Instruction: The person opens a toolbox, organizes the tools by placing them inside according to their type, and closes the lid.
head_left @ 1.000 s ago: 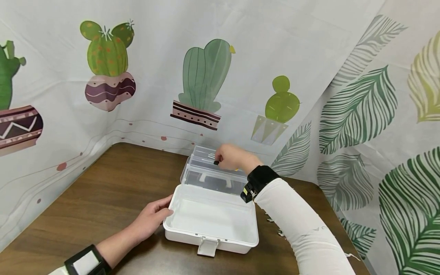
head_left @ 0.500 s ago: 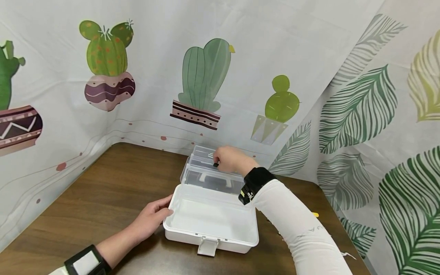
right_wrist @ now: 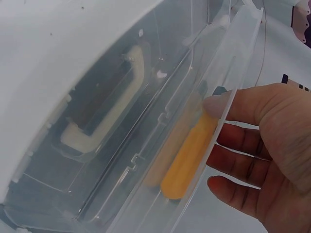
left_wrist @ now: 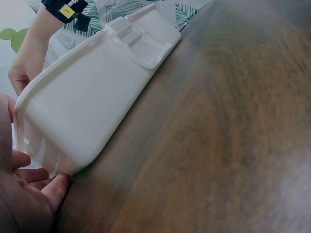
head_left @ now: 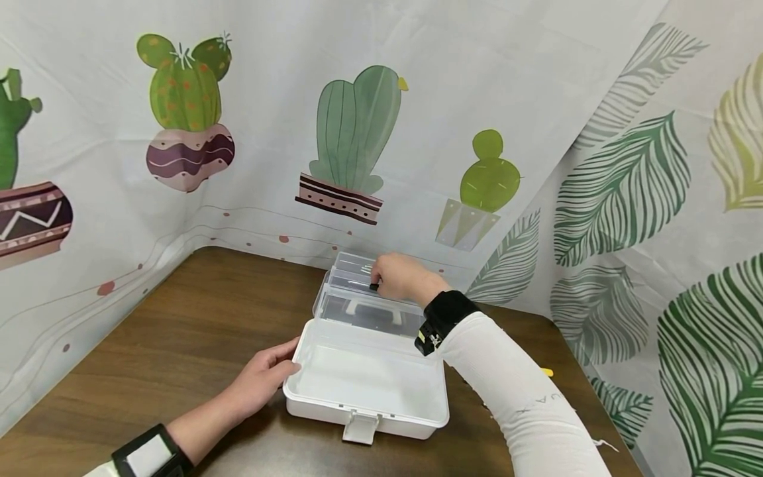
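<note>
A white plastic toolbox lies open on the wooden table, its clear lid folded back behind it. My left hand grips the box's left side, thumb at the rim and fingers along the outer wall. Over the clear tray at the back, my right hand pinches a screwdriver with a yellow handle. The handle lies along the inside of a narrow clear compartment in the right wrist view, with my thumb against its dark end. In the head view a thin shaft shows left of the fingers.
Small metal pieces lie in the clear tray. A yellow object and a white string sit on the table, partly behind the right sleeve. The box's front latch hangs down. A printed cloth borders the table's back.
My right hand has shifted slightly down and left over the tray, then held nearly still. The yellow object beside the right sleeve came into view. My left hand stays on the box.
</note>
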A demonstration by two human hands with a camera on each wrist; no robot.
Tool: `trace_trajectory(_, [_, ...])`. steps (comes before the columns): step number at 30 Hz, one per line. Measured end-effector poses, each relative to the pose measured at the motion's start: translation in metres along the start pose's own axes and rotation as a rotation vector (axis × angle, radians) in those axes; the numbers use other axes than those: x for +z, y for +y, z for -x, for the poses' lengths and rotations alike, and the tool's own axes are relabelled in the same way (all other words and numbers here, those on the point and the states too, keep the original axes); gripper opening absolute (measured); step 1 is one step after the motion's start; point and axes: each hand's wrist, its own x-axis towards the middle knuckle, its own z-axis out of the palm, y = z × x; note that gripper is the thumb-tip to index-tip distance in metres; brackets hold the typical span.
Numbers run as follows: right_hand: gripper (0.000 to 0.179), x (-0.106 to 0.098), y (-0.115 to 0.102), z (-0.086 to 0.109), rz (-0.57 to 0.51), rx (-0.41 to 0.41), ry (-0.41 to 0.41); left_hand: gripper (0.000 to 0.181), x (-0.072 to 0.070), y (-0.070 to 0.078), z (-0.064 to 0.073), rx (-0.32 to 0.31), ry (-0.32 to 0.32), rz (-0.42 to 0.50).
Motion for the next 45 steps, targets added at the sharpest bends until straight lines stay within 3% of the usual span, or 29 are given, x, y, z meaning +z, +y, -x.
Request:
trace_trajectory(17, [0.016,-0.002,0.004,0.006,-0.035,0.014,0.036,0.06,0.001,0.001,0.0,-0.005,0.013,-0.023])
trace_trajectory(29, [0.015,-0.001,0.006,0.009,-0.02,0.019,0.025,0.059,0.002,0.001,0.001,0.014,0.006,-0.015])
trace_trajectory(36, [0.013,0.0,0.008,0.011,-0.073,0.042,0.003,0.059,0.002,-0.001,0.0,0.037,0.006,-0.027])
trace_trajectory(45, [0.01,-0.003,0.015,0.014,-0.098,-0.018,0.016,0.06,0.001,-0.002,0.0,0.032,-0.001,0.011])
